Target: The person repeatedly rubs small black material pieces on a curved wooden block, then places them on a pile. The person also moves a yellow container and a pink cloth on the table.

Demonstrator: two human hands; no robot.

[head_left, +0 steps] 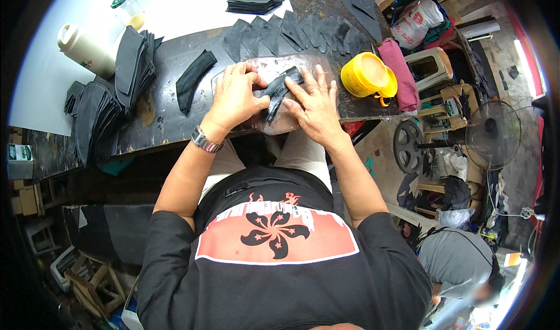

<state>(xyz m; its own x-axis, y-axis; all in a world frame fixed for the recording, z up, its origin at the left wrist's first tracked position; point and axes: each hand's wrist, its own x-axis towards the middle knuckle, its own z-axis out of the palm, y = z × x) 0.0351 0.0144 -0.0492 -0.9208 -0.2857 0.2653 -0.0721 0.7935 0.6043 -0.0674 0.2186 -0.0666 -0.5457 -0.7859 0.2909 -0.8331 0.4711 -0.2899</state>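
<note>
Head view.

Bench (160,105): dark, worn top; front edge passes just beyond the person's lap, bowed by the lens. 
Clear slab (265,67): on the bench, its near side reaching the front edge. 
Open room: a strip of bench top between the slab and one curved dark piece (194,79) at left; a wider patch from that piece to the dark stacks (131,67). Room at right is narrower: a yellow tub (361,73) stands near the right hand (315,105), a pink cloth roll (399,76) just beyond it. Far side bounded by a row of dark pieces (268,34), overlapping toward its right end.

Dark strip (279,94): one, on the slab, between the hands. Long axis slanted; one end points away and to the right, under the right fingertips, the other toward the front edge and slightly left. 
Left hand (233,99): grip with fingers curled, thumb and forefinger close together at the strip's left edge; whether they pinch it, cannot tell. 
Right hand: grip spread, palm down, forefinger on the strip's far part, thumb near its right side.
</note>
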